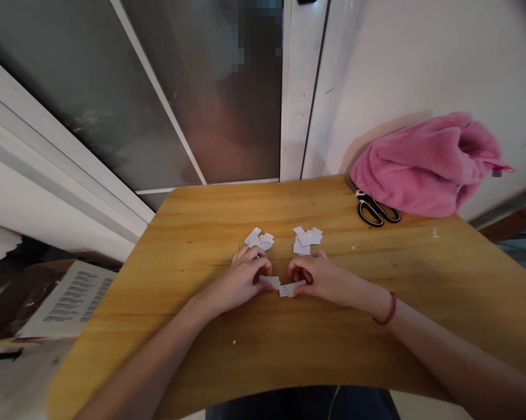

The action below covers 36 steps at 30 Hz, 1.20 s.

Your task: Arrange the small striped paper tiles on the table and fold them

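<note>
Between thumb and fingers, my left hand (249, 273) pinches a small white paper slip (270, 282) just above the wooden table (333, 344). My right hand (314, 274), with a red band at the wrist, pinches another paper slip (291, 288) that bears small handwritten marks. The inner ends of the two slips meet or nearly meet. Beyond my left hand lies a loose pile of paper slips (259, 239). A second pile of slips (307, 239) lies beyond my right hand.
Black-handled scissors (372, 211) lie at the table's back right, partly under a pink plush cloth (424, 163). A glass-panelled door (219, 116) stands behind the table. An open cardboard box (70, 300) sits low on the left. Tiny paper scraps dot the tabletop.
</note>
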Available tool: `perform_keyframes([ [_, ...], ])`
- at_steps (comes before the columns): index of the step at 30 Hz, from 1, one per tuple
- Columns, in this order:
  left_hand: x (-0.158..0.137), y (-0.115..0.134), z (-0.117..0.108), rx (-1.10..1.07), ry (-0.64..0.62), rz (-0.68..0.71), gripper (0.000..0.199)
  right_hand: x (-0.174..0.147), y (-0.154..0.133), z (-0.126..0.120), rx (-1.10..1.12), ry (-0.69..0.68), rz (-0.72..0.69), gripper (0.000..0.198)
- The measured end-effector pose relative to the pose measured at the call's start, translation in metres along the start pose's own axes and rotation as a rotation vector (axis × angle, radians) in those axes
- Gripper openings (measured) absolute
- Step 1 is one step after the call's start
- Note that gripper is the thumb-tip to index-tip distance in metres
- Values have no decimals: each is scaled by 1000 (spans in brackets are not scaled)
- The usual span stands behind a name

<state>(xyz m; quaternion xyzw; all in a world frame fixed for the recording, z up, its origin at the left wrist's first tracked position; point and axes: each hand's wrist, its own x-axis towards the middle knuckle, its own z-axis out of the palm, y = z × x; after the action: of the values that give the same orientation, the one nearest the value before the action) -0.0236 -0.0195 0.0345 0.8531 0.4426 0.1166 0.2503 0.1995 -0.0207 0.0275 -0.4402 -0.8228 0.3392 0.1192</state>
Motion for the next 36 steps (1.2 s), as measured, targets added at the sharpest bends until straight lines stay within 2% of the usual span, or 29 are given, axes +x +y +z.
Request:
perform_keyframes([
  [6, 0, 4, -5, -71, -2, 20, 7, 2, 1, -2, -17, -36, -100, 15],
  [10, 1, -3, -7, -177, 102, -35, 10, 6, 9, -7, 127, 20, -101, 17],
  [15, 10, -20, -4, -218, 344, -116, 9, 16, 34, -21, 201, 455, 67, 24],
  [18, 18, -30, -2, -123, 469, -159, 8, 21, 51, -26, 109, 560, 149, 27],
  [20, 21, -37, -1, -7, 539, -197, 17, 23, 60, -26, -36, 652, 174, 29],
  [23, 22, -44, 2, 119, 567, -285, 28, 25, 68, -22, -207, 770, 188, 36],
  [28, 20, -44, 9, 172, 480, -387, 39, 26, 66, -11, -336, 692, 178, 46],
  [33, 23, -36, 15, 123, 409, -336, 27, 28, 51, -4, -226, 543, 167, 35],
  [36, 24, -31, 18, 55, 375, -286, 22, 28, 44, -4, -163, 508, 148, 29],
])
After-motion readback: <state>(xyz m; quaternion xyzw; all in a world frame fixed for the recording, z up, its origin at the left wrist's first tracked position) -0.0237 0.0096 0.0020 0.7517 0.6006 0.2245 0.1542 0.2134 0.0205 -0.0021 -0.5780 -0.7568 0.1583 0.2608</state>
